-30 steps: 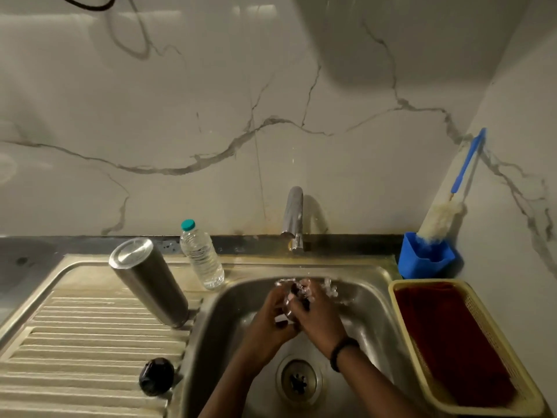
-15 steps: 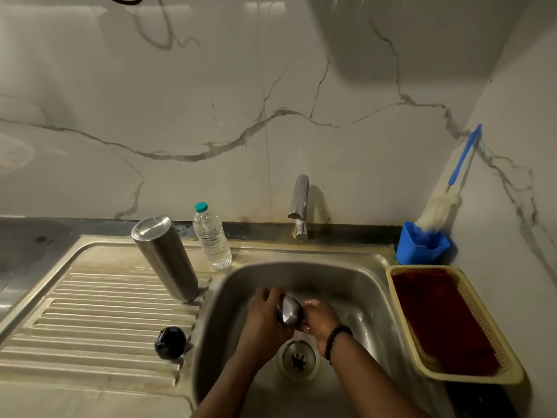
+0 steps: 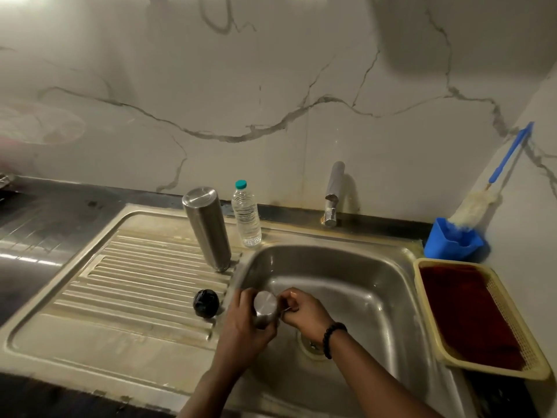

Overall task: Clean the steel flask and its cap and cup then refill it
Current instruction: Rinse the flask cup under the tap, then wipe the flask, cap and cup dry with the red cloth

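Steel cup (image 3: 264,307) comes away from the tap (image 3: 333,194), now low at the sink's (image 3: 391,285) left edge, bottom up. Left hand (image 3: 245,324) grips it; right hand (image 3: 303,310) pinches its handle. Rinse looks finished; flask (image 3: 208,229) and black cap (image 3: 206,303) wait on the drainboard (image 3: 120,282).

The ribbed steel draining board (image 3: 120,285) lies open toward nine o'clock, broken only by the inverted steel flask (image 3: 208,229) and clear plastic bottle (image 3: 246,215) at eleven and the round black cap (image 3: 206,303) beside the basin rim. The steel sink basin (image 3: 361,285) is open at two o'clock (tap (image 3: 333,194) overhanging at twelve); the yellow basket (image 3: 482,318) blocks three.
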The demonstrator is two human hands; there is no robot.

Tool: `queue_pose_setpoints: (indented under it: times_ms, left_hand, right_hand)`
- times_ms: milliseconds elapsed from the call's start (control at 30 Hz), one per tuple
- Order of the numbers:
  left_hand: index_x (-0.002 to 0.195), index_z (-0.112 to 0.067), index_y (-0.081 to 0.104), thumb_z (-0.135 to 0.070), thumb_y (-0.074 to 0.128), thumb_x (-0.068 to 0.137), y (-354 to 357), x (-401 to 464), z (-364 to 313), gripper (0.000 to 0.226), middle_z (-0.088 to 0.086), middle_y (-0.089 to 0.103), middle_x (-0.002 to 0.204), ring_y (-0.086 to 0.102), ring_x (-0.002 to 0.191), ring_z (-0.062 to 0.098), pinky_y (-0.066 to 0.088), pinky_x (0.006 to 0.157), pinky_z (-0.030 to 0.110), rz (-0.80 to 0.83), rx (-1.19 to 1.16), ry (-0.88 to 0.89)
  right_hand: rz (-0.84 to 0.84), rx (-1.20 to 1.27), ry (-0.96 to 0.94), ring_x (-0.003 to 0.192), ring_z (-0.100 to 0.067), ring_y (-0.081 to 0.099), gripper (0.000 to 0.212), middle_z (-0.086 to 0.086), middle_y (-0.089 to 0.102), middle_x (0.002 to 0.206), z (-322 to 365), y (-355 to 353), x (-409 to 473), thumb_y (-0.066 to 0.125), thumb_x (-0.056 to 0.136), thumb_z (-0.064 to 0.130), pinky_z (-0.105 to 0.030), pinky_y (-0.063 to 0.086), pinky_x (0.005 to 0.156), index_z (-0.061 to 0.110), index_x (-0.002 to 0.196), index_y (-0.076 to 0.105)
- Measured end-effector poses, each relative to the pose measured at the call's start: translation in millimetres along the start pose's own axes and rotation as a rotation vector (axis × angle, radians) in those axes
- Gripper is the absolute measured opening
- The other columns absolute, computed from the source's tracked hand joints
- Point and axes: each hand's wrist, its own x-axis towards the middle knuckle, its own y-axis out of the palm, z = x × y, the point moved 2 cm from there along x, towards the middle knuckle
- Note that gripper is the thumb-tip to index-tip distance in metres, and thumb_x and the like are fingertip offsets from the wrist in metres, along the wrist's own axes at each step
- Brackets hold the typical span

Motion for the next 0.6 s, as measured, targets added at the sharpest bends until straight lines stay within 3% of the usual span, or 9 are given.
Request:
queue_pose_setpoints:
  times_ms: [67, 133, 233, 433, 600]
  left_hand:
    - [0.113, -0.026, 0.053, -0.033, 0.082, 0.067, -18, -10, 9, 0.054, -0.014, 0.047, 0.106, 0.051, 0.092, 0.005, 0.041, 0.079, 0.011, -0.015, -0.038, -0.001]
    - [0.117, -0.024, 0.054, -0.041, 0.079, 0.067, -37, -23, 23, 0.058, -0.012, 0.049, 0.111, 0.053, 0.101, 0.009, 0.044, 0.086, 0.018, -0.011, -0.018, -0.012]
    - [0.12, -0.023, 0.056, -0.049, 0.076, 0.069, -63, -42, 44, 0.06, -0.011, 0.052, 0.113, 0.054, 0.105, 0.01, 0.046, 0.086, 0.024, -0.009, 0.046, -0.024]
    - [0.117, -0.021, 0.055, -0.056, 0.067, 0.066, -95, -64, 70, 0.063, -0.01, 0.052, 0.104, 0.053, 0.093, 0.011, 0.04, 0.076, 0.015, -0.073, 0.097, -0.208]
    - [0.124, -0.009, 0.055, -0.058, 0.06, 0.066, -101, -69, 86, 0.076, 0.004, 0.056, 0.11, 0.057, 0.102, 0.028, 0.044, 0.081, 0.033, -0.078, 0.181, -0.321]
  right_hand:
    - [-0.004, -0.06, -0.008, 0.079, -0.009, 0.062, 0.012, 0.009, 0.065, 0.079, 5, 14, 2, 0.07, 0.078, 0.012, -0.029, 0.054, 0.079, 0.02, 0.087, 0.065]
    - [0.017, -0.079, -0.019, 0.069, -0.006, 0.053, 0.015, 0.011, 0.056, 0.071, 10, 29, 3, 0.073, 0.081, 0.016, -0.024, 0.048, 0.07, 0.018, 0.08, 0.058]
    - [0.043, -0.131, -0.03, 0.064, -0.006, 0.045, 0.025, 0.007, 0.051, 0.07, 14, 49, 5, 0.071, 0.083, 0.016, -0.016, 0.039, 0.061, 0.019, 0.073, 0.048]
    - [0.067, -0.219, 0.008, 0.061, -0.006, 0.044, 0.031, 0.008, 0.05, 0.067, 13, 81, 12, 0.07, 0.083, 0.015, -0.02, 0.039, 0.061, 0.023, 0.067, 0.044]
    - [0.094, -0.253, 0.003, 0.062, -0.004, 0.045, 0.029, 0.008, 0.052, 0.07, 10, 88, 14, 0.071, 0.084, 0.015, -0.013, 0.037, 0.057, 0.023, 0.069, 0.046]
